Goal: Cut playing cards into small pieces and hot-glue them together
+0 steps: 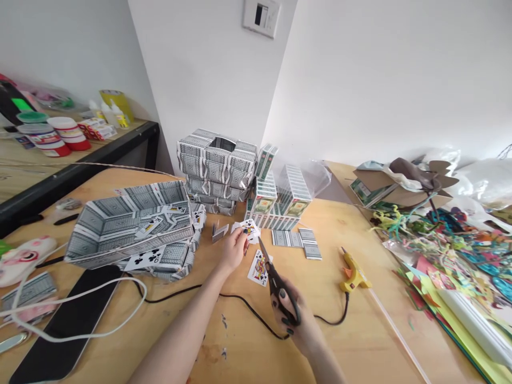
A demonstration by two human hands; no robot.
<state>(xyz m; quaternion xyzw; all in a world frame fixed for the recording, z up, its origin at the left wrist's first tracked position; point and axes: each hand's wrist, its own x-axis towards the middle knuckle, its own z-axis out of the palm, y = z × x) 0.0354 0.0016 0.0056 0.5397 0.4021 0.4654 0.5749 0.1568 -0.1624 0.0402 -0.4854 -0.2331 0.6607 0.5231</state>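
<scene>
Playing card (252, 228), left hand (235, 249) pinching it, right hand (303, 322) curled round scissors (275, 278)

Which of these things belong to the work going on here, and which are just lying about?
Likely part of the work:
scissors in the right hand
playing card at the left hand
open card-built box
yellow glue gun

Apparently lying about:
red-and-white tubs
coloured paper
flat black object

A wooden table (360, 349) spans the lower frame. On it lie playing cards (258, 268) at centre, a yellow glue gun (353, 273) centre right, and a black slab (76, 325) lower left.
</scene>
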